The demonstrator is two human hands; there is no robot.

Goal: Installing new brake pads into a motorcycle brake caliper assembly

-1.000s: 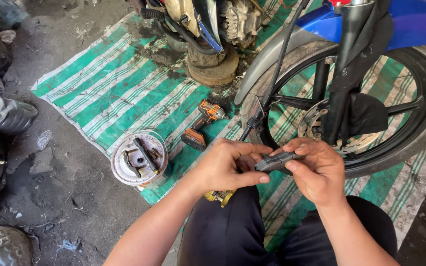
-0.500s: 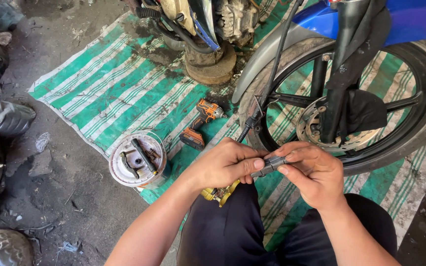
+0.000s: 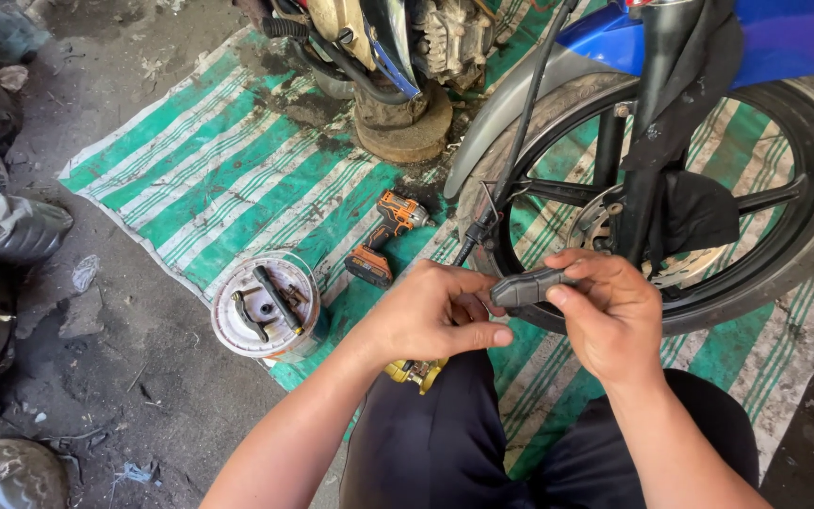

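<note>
At the frame's centre, the left hand [image 3: 431,316] and right hand [image 3: 610,316] are gripping a small grey part [image 3: 529,286] between closed fingers, just in front of the wheel [image 3: 807,179]. Left of them a round tray [image 3: 266,306] is lying on the striped mat [image 3: 228,170], with a drill [image 3: 383,236] beyond.

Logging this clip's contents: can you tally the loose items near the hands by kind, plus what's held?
Grey part, held in both hands: 1
Orange cordless driver on the mat: 1
Round white tub of small parts: 1
Yellow tool under the left hand, partly hidden: 1
Total: 4
</note>
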